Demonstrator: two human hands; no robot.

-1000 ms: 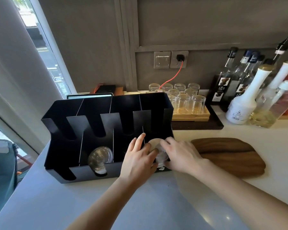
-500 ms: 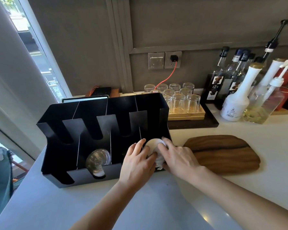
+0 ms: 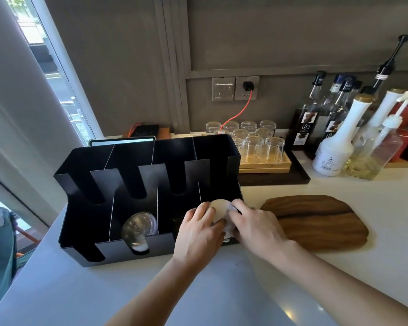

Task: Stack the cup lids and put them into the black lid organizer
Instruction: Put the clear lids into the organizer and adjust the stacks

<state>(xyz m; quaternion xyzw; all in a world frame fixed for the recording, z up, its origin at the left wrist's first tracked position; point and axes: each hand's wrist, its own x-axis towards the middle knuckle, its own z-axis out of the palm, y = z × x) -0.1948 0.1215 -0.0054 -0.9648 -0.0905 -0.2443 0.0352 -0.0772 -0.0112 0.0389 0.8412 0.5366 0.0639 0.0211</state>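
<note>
A black lid organizer (image 3: 127,182) with four slotted compartments stands on the white counter. A stack of clear lids (image 3: 139,228) lies on edge in its second compartment from the left. At the front of the rightmost compartment, both hands hold a stack of white lids (image 3: 218,211). My left hand (image 3: 198,234) grips the stack from the left, fingers curled round it. From the right, my right hand (image 3: 254,228) grips the same stack. Most of the white stack is hidden behind the hands.
A wooden board (image 3: 316,220) lies just right of the organizer. Behind it sit upturned glasses (image 3: 257,144) on a wooden tray (image 3: 264,164), then syrup bottles (image 3: 335,135) at the back right. A window and curtain (image 3: 14,102) border the left.
The hands have stayed at the rightmost compartment with the white lids; they look slightly further in. The view has shifted a little.
</note>
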